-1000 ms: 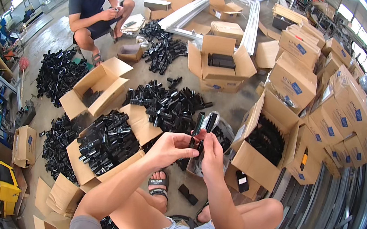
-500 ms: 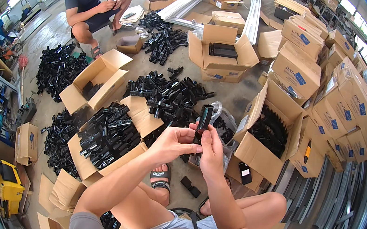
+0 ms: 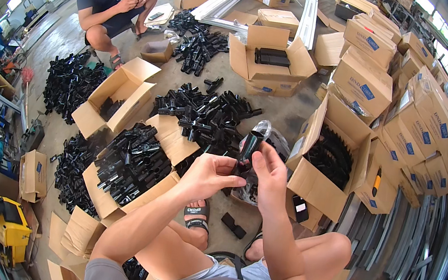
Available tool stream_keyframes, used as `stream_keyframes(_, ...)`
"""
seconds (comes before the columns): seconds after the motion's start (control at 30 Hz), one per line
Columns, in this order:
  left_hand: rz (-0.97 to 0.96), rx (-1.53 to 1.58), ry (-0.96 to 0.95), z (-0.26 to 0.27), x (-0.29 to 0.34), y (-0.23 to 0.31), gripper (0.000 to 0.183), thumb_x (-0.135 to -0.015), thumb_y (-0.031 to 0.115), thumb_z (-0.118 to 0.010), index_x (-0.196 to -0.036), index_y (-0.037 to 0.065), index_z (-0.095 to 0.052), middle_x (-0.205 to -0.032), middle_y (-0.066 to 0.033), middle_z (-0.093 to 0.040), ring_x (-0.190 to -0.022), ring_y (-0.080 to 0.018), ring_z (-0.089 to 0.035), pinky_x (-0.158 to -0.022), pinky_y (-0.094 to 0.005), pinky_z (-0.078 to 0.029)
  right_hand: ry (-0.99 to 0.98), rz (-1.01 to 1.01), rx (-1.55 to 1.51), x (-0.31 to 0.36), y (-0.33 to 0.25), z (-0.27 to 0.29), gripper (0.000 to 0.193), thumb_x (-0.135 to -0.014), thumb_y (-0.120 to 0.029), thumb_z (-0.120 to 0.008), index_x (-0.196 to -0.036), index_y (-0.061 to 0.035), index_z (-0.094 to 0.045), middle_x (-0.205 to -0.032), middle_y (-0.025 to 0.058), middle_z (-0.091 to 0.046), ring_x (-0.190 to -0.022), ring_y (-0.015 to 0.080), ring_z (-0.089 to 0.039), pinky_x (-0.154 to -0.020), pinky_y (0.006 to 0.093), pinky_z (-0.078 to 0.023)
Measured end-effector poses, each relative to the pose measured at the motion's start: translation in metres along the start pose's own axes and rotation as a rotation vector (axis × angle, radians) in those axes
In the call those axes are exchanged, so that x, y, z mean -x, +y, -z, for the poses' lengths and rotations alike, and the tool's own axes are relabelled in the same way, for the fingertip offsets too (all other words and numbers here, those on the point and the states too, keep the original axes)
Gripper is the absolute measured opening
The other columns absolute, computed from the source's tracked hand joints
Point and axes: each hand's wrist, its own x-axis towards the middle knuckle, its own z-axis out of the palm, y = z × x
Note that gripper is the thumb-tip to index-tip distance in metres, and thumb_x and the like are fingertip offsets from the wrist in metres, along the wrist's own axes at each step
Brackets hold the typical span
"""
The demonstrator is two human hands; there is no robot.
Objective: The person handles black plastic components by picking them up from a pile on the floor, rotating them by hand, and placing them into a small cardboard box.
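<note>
A shiny black tubular plastic part [image 3: 250, 145] is held before me, its open round end up and leaning slightly right. My left hand [image 3: 213, 176] pinches its lower end between thumb and fingers. My right hand [image 3: 270, 172] is curled at its right side, thumb against the tube and fingers behind it; the bottom of the part is partly hidden. Beyond my hands lies a heap of similar black parts [image 3: 204, 115]. Left of my left arm, an open carton [image 3: 141, 204] is filled with such parts. A single black part [image 3: 233, 225] lies on the floor between my feet.
An open carton [image 3: 317, 188] of black toothed-looking pieces stands at right, near stacked closed cartons [image 3: 362, 82] and long metal profiles [image 3: 381, 242]. Another open carton [image 3: 273, 84] is farther off. A person [image 3: 108, 3] crouches at far left, hands together. A yellow case [image 3: 8, 227] stands at lower left.
The black part has tipped from nearly upright to leaning right, its open end turned more toward me. My right hand has shifted slightly right, its fingers less tightly wrapped.
</note>
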Motion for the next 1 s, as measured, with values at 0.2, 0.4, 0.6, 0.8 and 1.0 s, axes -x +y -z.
stream_keyframes(0.2, 0.023, -0.286, 0.032, 0.000, -0.001, -0.010, 0.048, -0.083, 0.016, -0.087, -0.123, -0.006, -0.071, -0.103, -0.0147, -0.079, -0.094, -0.0110, -0.073, -0.085, -0.0299, -0.058, -0.059, -0.099, -0.016, -0.012, -0.013, 0.012, 0.041, -0.096, -0.005, -0.076, -0.134, 0.0043, -0.063, -0.118, 0.0118, -0.073, -0.105, 0.0150, -0.070, -0.097, 0.0291, -0.057)
stream_keyframes(0.4, 0.020, -0.265, 0.013, -0.004, -0.001, -0.007, 0.047, -0.083, 0.015, -0.087, -0.120, -0.008, -0.069, -0.100, -0.0136, -0.079, -0.094, -0.0139, -0.074, -0.085, -0.0316, -0.058, -0.007, -0.101, -0.035, -0.009, -0.014, 0.013, 0.035, -0.095, -0.003, -0.076, -0.128, 0.0042, -0.067, -0.112, 0.0116, -0.075, -0.102, 0.0152, -0.071, -0.095, 0.0292, -0.057)
stream_keyframes(0.6, -0.025, -0.178, 0.010, -0.007, -0.002, -0.012, 0.044, -0.083, 0.012, -0.088, -0.117, -0.009, -0.068, -0.096, -0.0126, -0.078, -0.091, -0.0137, -0.074, -0.083, -0.0319, -0.059, -0.002, -0.115, -0.028, -0.012, -0.013, 0.018, 0.034, -0.096, -0.005, -0.076, -0.128, 0.0040, -0.067, -0.112, 0.0112, -0.075, -0.101, 0.0155, -0.072, -0.094, 0.0291, -0.057)
stream_keyframes(0.8, 0.048, -0.316, 0.062, 0.002, -0.004, -0.007, 0.040, -0.086, 0.000, -0.081, -0.121, -0.009, -0.065, -0.106, -0.0100, -0.077, -0.095, -0.0128, -0.072, -0.086, -0.0302, -0.058, -0.196, -0.014, -0.100, -0.032, 0.013, 0.038, 0.048, -0.107, -0.033, -0.063, -0.136, 0.0039, -0.060, -0.125, 0.0124, -0.071, -0.110, 0.0183, -0.069, -0.097, 0.0348, -0.056)
stream_keyframes(1.0, -0.119, -0.748, 0.315, 0.026, 0.001, 0.014, 0.044, -0.080, 0.010, -0.086, -0.120, -0.001, -0.072, -0.099, -0.0167, -0.078, -0.085, -0.0219, -0.076, -0.080, -0.0329, -0.057, 0.355, -0.290, 0.184, -0.127, 0.109, 0.170, 0.036, -0.113, -0.030, -0.049, -0.133, -0.0021, -0.060, -0.117, 0.0107, -0.071, -0.098, 0.0195, -0.072, -0.084, 0.0333, -0.060)
